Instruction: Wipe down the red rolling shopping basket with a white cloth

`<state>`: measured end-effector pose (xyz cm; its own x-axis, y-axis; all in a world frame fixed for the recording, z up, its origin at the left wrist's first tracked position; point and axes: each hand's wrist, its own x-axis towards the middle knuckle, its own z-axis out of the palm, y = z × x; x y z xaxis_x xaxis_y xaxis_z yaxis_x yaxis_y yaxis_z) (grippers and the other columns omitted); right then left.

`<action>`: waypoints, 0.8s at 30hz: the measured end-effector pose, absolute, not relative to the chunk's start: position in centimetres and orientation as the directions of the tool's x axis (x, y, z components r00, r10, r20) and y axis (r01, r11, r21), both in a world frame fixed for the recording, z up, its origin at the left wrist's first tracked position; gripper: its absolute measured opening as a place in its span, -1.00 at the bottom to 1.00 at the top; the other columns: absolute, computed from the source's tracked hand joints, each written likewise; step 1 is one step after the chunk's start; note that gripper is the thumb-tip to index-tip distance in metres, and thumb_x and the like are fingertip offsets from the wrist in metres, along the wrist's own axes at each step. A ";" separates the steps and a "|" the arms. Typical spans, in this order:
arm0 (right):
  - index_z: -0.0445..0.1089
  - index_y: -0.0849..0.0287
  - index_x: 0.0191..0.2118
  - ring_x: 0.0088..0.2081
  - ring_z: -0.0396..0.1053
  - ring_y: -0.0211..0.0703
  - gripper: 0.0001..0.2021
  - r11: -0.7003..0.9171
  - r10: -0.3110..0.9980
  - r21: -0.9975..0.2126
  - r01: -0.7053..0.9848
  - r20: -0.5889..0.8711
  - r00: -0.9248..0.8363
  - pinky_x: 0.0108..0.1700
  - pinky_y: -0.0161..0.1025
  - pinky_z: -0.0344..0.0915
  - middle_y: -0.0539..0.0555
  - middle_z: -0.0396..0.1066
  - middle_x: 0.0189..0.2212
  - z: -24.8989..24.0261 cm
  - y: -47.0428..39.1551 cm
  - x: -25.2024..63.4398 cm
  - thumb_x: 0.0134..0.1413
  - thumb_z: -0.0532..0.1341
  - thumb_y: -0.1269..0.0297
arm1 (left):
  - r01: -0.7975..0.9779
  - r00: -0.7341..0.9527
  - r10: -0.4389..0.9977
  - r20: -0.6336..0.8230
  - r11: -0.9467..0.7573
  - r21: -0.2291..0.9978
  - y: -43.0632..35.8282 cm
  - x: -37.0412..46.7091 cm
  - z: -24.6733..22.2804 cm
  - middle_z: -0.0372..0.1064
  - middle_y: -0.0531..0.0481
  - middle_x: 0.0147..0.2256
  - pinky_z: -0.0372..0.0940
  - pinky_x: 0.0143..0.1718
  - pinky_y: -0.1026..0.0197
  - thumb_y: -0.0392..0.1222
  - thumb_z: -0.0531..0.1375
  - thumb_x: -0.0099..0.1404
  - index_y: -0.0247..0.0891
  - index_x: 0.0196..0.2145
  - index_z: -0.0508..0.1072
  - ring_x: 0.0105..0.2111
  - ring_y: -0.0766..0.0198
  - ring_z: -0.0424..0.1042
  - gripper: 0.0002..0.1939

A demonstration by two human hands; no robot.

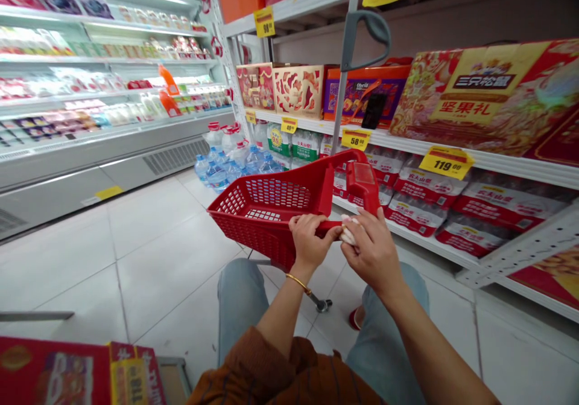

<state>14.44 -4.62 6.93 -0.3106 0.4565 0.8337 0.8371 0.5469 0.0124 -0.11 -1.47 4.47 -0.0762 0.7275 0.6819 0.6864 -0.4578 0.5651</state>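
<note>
One red perforated plastic cart basket (265, 233) is sitting above the white tiled floor (167, 242), before the knees, long axis running left-right, narrower end pointing left. Two hands: left hand (311, 237) is gripping its rim, right hand (375, 249) is pinching one crumpled white wad (348, 230).

Centre: one left hand (311, 239), one right hand (371, 249), one white wad (348, 234), one basket (262, 209). Below centre: one bracelet (298, 283), one wheel (323, 305) in view, two legs (244, 293). Upper right: one pole (339, 106), one handle (349, 41). Mid-right: two tags (447, 162).
</note>
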 end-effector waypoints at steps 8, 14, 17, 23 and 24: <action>0.36 0.19 -0.03 0.07 0.33 0.09 -0.69 0.563 0.467 0.003 0.827 0.824 -0.321 0.21 0.22 0.17 0.20 0.43 -0.14 7.2 -4.8 14.7 0.07 0.14 0.40 | 0.675 -0.068 0.731 0.679 -0.468 0.571 -1.1 -0.3 4.3 0.52 0.04 -0.37 0.06 -0.05 0.05 0.12 0.27 0.19 -0.17 -0.39 0.47 -0.30 0.21 0.42 -0.70; 0.36 0.23 -0.02 0.06 0.34 0.10 -0.66 0.603 0.455 0.002 0.798 0.820 -0.346 0.21 0.24 0.16 0.22 0.43 -0.13 7.5 -5.2 15.2 0.04 0.16 0.42 | 0.657 -0.050 0.731 0.680 -0.489 0.574 -1.0 -0.4 4.4 0.52 0.05 -0.37 0.07 -0.07 0.05 0.13 0.28 0.18 -0.18 -0.40 0.46 -0.29 0.20 0.44 -0.69; 0.34 0.20 0.02 0.04 0.36 0.07 -0.62 0.618 0.453 -0.008 0.786 0.821 -0.348 0.21 0.23 0.19 0.21 0.43 -0.11 7.4 -5.3 15.6 0.03 0.17 0.41 | 0.652 -0.038 0.747 0.664 -0.485 0.583 -1.0 -0.5 4.5 0.52 0.05 -0.37 0.07 -0.06 0.05 0.14 0.29 0.16 -0.17 -0.41 0.46 -0.29 0.21 0.44 -0.69; 0.33 0.19 0.06 0.04 0.37 0.06 -0.57 0.662 0.453 -0.040 0.748 0.817 -0.358 0.19 0.22 0.21 0.21 0.43 -0.10 7.5 -5.4 16.4 0.00 0.16 0.44 | 0.633 -0.016 0.743 0.669 -0.510 0.582 -0.8 -0.9 4.4 0.52 0.05 -0.35 0.05 -0.05 0.06 0.14 0.28 0.17 -0.17 -0.40 0.46 -0.29 0.21 0.44 -0.68; 0.33 0.17 0.07 0.04 0.37 0.06 -0.56 0.669 0.455 -0.048 0.742 0.815 -0.358 0.19 0.24 0.21 0.20 0.43 -0.09 7.5 -5.4 16.6 0.00 0.16 0.43 | 0.633 -0.011 0.746 0.666 -0.510 0.582 -0.8 -0.9 4.4 0.52 0.06 -0.34 0.05 -0.05 0.06 0.14 0.28 0.17 -0.17 -0.40 0.46 -0.28 0.21 0.44 -0.69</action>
